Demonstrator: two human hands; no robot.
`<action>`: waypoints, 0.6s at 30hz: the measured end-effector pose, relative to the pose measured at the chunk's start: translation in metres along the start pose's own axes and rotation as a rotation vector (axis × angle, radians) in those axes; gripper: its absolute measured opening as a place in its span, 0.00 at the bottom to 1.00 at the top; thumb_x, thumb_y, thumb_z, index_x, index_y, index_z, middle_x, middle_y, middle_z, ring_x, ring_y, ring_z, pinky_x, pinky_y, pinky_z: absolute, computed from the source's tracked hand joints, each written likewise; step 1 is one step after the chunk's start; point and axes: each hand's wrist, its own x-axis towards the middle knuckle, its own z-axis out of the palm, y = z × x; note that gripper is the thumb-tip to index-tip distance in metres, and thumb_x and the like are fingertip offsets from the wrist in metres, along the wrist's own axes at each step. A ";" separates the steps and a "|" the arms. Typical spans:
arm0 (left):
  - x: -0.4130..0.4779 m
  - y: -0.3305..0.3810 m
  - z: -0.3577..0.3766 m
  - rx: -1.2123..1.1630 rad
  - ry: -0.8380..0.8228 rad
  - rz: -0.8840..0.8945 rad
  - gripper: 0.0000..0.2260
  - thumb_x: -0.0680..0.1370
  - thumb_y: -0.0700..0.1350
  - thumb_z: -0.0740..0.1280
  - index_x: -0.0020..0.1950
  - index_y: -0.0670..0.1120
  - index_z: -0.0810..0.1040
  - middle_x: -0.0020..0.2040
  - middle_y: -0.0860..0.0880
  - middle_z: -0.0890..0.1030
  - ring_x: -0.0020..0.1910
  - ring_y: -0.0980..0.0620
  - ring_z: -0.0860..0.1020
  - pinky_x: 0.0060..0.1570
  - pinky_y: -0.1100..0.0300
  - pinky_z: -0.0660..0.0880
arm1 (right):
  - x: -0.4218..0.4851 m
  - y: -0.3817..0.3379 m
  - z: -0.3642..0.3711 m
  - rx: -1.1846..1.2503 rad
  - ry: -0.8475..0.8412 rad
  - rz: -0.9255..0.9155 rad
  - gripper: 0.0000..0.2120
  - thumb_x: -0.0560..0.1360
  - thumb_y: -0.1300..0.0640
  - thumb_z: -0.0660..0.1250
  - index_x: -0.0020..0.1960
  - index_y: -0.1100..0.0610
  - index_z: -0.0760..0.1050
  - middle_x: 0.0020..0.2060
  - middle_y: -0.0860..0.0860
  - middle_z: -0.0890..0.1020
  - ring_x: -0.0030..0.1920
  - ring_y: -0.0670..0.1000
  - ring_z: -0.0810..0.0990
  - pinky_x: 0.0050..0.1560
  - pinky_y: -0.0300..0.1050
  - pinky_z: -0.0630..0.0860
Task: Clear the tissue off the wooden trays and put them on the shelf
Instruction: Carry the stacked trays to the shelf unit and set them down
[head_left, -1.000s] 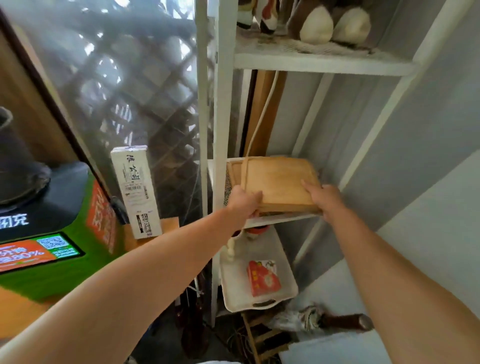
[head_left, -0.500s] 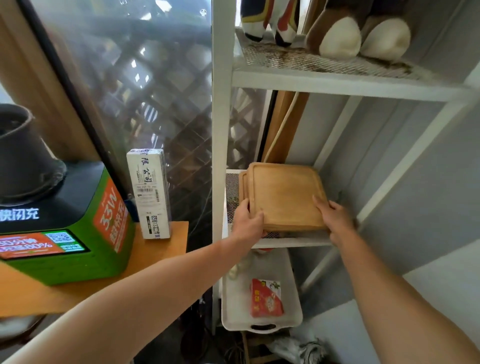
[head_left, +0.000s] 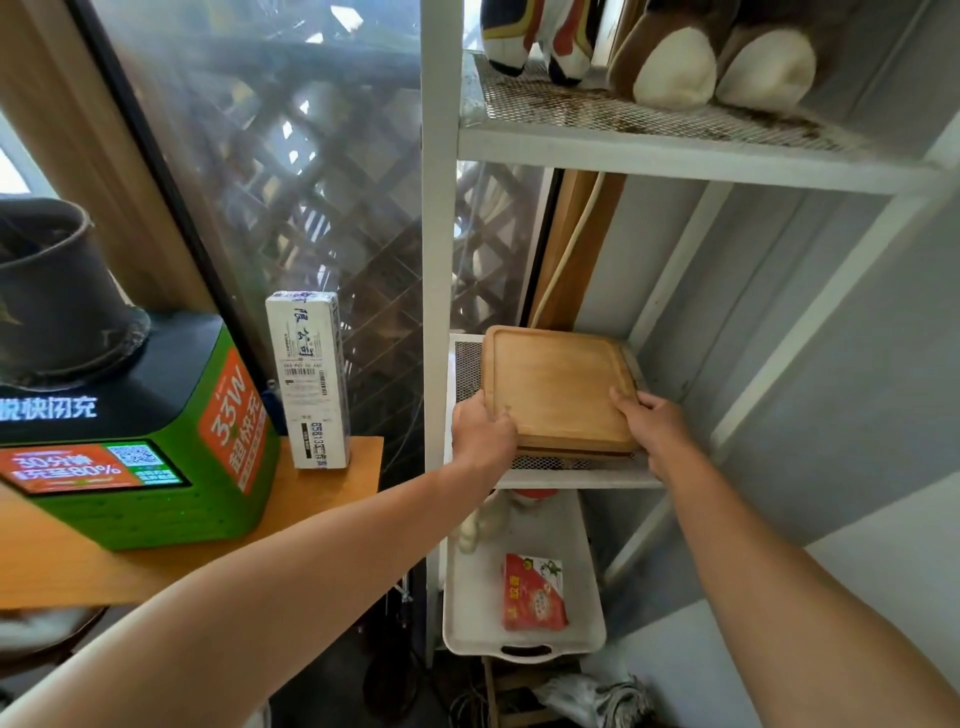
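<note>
A stack of square wooden trays (head_left: 558, 387) lies flat on the middle mesh shelf (head_left: 571, 470) of a white metal rack. My left hand (head_left: 483, 434) grips the stack's near left corner, thumb on top. At the near right corner, my right hand (head_left: 652, 423) holds the edge with fingers over the rim. The top tray's surface is bare; no tissue is visible on it.
Plush toys (head_left: 670, 57) sit on the upper mesh shelf. Below hangs a white plastic basket (head_left: 587, 639) with a red packet (head_left: 535, 592). To the left, a wooden table (head_left: 322, 499) carries a green charger box (head_left: 150, 441) and a white carton (head_left: 311, 379). A grey wall stands right.
Both hands have pushed the tray stack further back onto the middle shelf, and the camera has moved closer and tilted up.
</note>
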 end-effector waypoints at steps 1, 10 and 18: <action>0.000 0.001 0.000 0.066 0.014 0.013 0.12 0.82 0.38 0.59 0.64 0.42 0.75 0.61 0.42 0.76 0.57 0.44 0.77 0.61 0.45 0.77 | -0.001 0.000 0.001 0.005 -0.005 0.004 0.31 0.75 0.45 0.69 0.73 0.56 0.68 0.67 0.56 0.75 0.58 0.56 0.75 0.54 0.51 0.74; -0.006 0.006 -0.008 0.467 0.033 0.047 0.10 0.80 0.38 0.62 0.60 0.38 0.77 0.57 0.39 0.79 0.55 0.40 0.78 0.59 0.47 0.77 | -0.025 0.008 0.007 -0.291 -0.008 -0.086 0.31 0.78 0.46 0.65 0.77 0.54 0.60 0.69 0.56 0.71 0.67 0.60 0.71 0.66 0.60 0.71; -0.016 0.010 -0.011 0.350 -0.043 -0.060 0.11 0.81 0.38 0.60 0.63 0.42 0.75 0.57 0.42 0.80 0.56 0.42 0.78 0.61 0.45 0.77 | -0.063 0.023 0.008 -0.313 0.087 -0.164 0.24 0.78 0.51 0.65 0.71 0.57 0.66 0.64 0.57 0.75 0.63 0.59 0.74 0.62 0.59 0.74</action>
